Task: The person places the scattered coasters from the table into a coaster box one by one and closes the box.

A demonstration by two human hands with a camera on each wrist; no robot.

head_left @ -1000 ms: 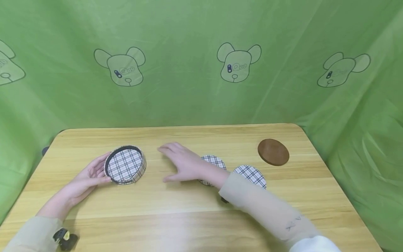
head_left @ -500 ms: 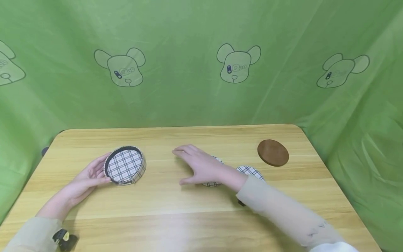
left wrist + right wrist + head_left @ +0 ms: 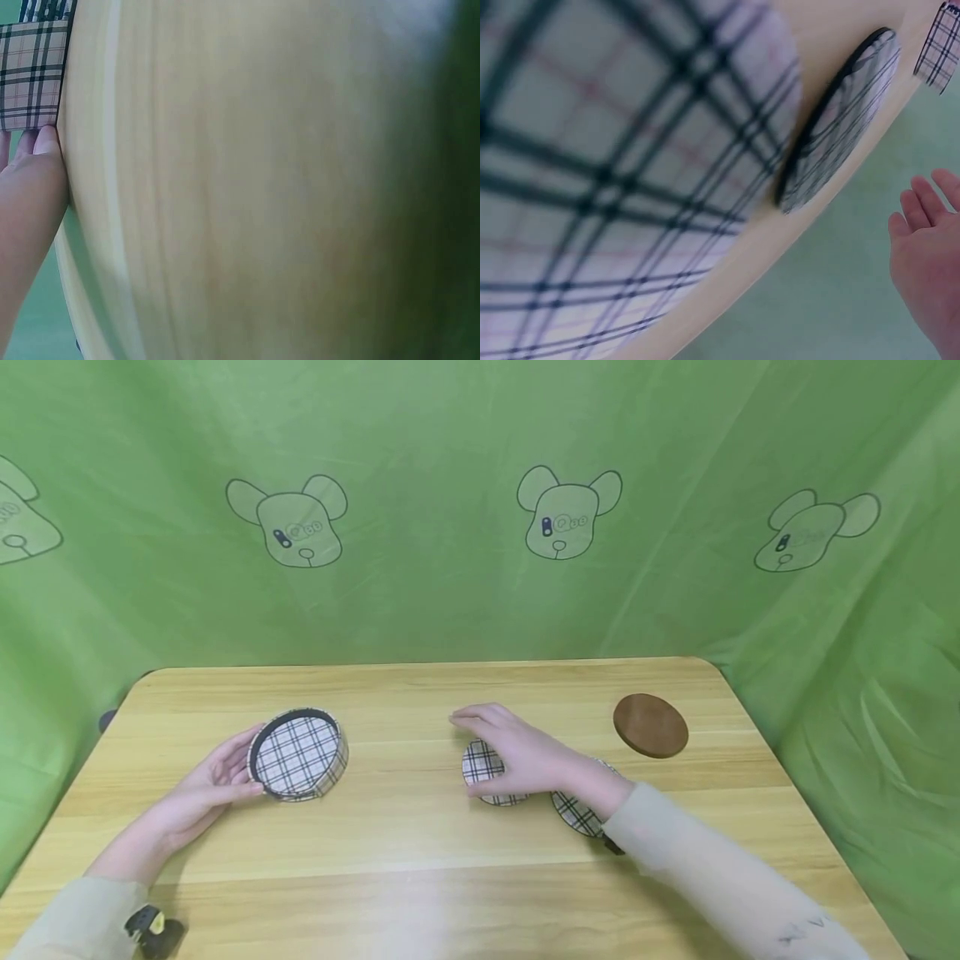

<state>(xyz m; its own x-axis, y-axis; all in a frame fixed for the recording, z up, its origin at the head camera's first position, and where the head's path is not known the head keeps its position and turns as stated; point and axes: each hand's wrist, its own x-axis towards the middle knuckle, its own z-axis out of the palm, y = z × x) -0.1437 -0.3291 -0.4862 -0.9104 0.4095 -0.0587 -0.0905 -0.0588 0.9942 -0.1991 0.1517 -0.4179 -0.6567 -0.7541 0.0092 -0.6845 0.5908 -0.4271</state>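
Note:
My left hand (image 3: 198, 789) grips the side of a round plaid coaster holder (image 3: 339, 768) at the left of the table, thumb at its near edge. The holder's open top faces up, with plaid showing inside its dark inner rim. In the left wrist view, fingertips (image 3: 46, 139) touch the holder's plaid wall (image 3: 30, 82). Right of centre, my right hand (image 3: 528, 760) hovers with fingers and thumb spread over a plaid round coaster (image 3: 480, 763), hiding part of it. Another plaid coaster (image 3: 576, 814) lies partly under my right wrist; it looms large in the right wrist view.
A brown round coaster (image 3: 651, 725) lies at the back right of the wooden table (image 3: 405, 835). Green fabric (image 3: 435, 577) with bear-like drawings hangs behind the table and along both sides.
My right hand has moved rightward, away from the holder, and now stands over the nearer plaid coaster. My left hand and the holder have stayed in place.

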